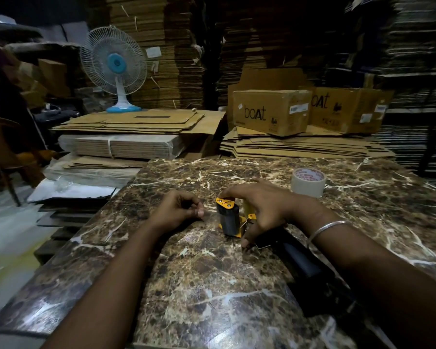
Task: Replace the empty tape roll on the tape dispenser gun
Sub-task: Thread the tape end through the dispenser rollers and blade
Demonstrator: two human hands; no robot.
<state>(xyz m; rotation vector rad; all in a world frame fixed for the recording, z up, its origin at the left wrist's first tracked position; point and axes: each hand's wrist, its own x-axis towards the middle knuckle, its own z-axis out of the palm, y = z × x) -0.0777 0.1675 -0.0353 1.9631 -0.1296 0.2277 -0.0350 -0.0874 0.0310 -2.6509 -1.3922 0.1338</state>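
Observation:
The yellow-and-black tape dispenser gun (pixel 229 217) lies on the marble table (pixel 212 273), its black handle running back under my right forearm. My right hand (pixel 259 205) arches over the gun's head, fingers curled on its top and thumb down at the near side. Under that hand a tan roll core is partly visible. My left hand (pixel 180 210) sits just left of the gun, fingers curled with the tips pinched together; whether they hold tape I cannot tell. A full tape roll (pixel 308 182) with a red-printed core stands on the table, behind and right of my right hand.
Flattened cardboard stacks (pixel 141 124) lie beyond the table's far edge, with two "boat" cartons (pixel 272 112) at the back right. A white-and-blue desk fan (pixel 115 68) stands on the left stack. The table's left edge drops to stacked sheets and floor.

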